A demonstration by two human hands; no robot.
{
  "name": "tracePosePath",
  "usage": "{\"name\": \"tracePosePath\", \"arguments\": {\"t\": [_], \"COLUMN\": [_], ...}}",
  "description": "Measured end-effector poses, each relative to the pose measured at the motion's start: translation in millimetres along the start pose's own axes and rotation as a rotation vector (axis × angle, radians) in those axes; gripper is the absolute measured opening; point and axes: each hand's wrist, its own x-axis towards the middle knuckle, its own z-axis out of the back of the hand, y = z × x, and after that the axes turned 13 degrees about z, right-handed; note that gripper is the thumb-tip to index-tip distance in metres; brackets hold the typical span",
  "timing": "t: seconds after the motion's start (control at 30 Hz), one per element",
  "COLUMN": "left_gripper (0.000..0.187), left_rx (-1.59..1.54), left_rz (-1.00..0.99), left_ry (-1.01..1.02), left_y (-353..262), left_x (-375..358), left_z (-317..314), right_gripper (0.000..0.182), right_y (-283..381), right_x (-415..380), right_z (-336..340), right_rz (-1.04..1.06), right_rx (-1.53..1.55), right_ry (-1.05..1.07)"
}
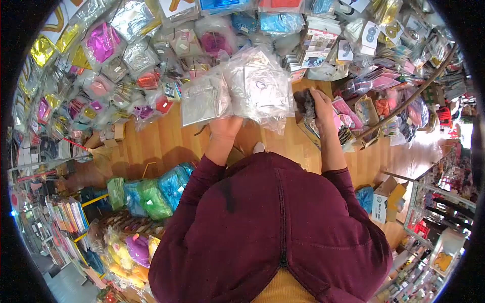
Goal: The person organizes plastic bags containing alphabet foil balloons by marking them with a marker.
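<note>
My left hand [226,128] grips the lower edge of some clear plastic packets [206,98] with silvery contents. Its fingers are mostly hidden under the plastic. Right beside these, a larger stack of clear packets [262,83] hangs in front of the display, overlapping the hand's packets in this view. To the right, my right hand [322,105] is closed around a dark grey, crumpled, fuzzy-looking cloth [305,102]. It is close to the right edge of the larger stack.
A wall of hanging packets [141,55] spans the front. At right, boxed goods sit behind a long brown rod [404,103]. Blue and green plastic bundles [154,197] lie at lower left beside a shelf. An open carton [388,199] stands on the wooden floor [166,134].
</note>
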Motion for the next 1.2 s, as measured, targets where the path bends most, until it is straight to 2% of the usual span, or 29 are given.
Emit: {"name": "tracePosePath", "arguments": {"t": [0.1,0.17,0.23,0.3,0.37,0.43,0.53,0.67,0.73,0.77,0.83,0.87,0.93,1.0,1.1,1.17,1.2], "left_gripper": [0.038,0.038,0.041,0.041,0.040,0.041,0.041,0.040,0.039,0.039,0.038,0.038,0.039,0.039,0.041,0.042,0.043], "left_rx": [0.016,0.032,0.181,0.209,0.235,0.216,0.196,0.315,1.587,1.592,1.730,1.732,0.311,0.321,0.247,0.169,0.159], "left_rz": [0.041,0.063,0.000,0.013,0.023,0.043,0.009,-0.010,-0.275,-0.271,-0.317,-0.312,0.039,0.052,0.085,0.109,0.106], "left_ry": [-0.015,-0.017,-0.066,-0.050,-0.040,-0.051,-0.171,-0.177,-0.277,-0.269,-0.245,-0.236,-0.315,-0.250,-0.179,-0.163,-0.171], "left_y": [5.0,8.0,11.0,11.9,8.9,1.7,-2.9,0.5,-3.7,-6.4,-7.8,-6.2,1.7,-1.3,-7.7,-14.0,-17.0], "left_x": [-2.3,-3.7,-3.3,-6.1,-8.3,-4.7,-5.7,-5.9,-2.4,-0.3,2.5,5.7,11.7,18.7,22.0,20.2,19.3], "left_z": [-6.3,-7.1,-6.7,-8.7,-3.9,16.6,36.7,48.5,67.1,73.1,69.4,63.6,28.3,28.1,21.5,11.3,7.6], "right_gripper": [0.025,0.027,0.029,0.026,0.026,0.027,0.029,0.024,0.020,0.020,0.017,0.022,0.024,0.032,0.035,0.031,0.029], "right_y": [5.8,-5.1,-1.9,-10.2,-11.1,2.9,12.0,33.1,32.9,38.3,62.0,59.8,41.1,26.4,23.4,28.7,28.9], "right_x": [1.7,8.9,8.0,9.7,11.7,8.6,7.0,3.1,7.0,4.6,-7.6,-7.6,-5.1,-5.5,-14.1,-16.6,-15.0], "right_z": [-21.5,-25.4,-27.9,-25.1,-20.8,-21.2,-20.4,-18.2,-12.0,-13.1,-24.8,-26.8,-25.2,-21.8,-21.0,-29.2,-30.0], "right_rz": [0.048,0.185,0.117,0.245,0.259,0.350,0.419,0.426,0.221,0.225,0.064,0.076,0.043,-0.041,-0.063,-0.058,-0.076], "right_rx": [0.029,-0.194,-0.248,-0.346,-0.416,-0.768,-0.849,-0.867,-0.377,-0.374,0.038,0.073,0.080,0.096,0.126,0.061,-0.098], "right_ry": [0.010,0.150,0.179,0.189,0.223,0.270,0.268,0.290,0.351,0.343,0.307,0.307,0.270,0.250,0.261,0.238,0.227]}}
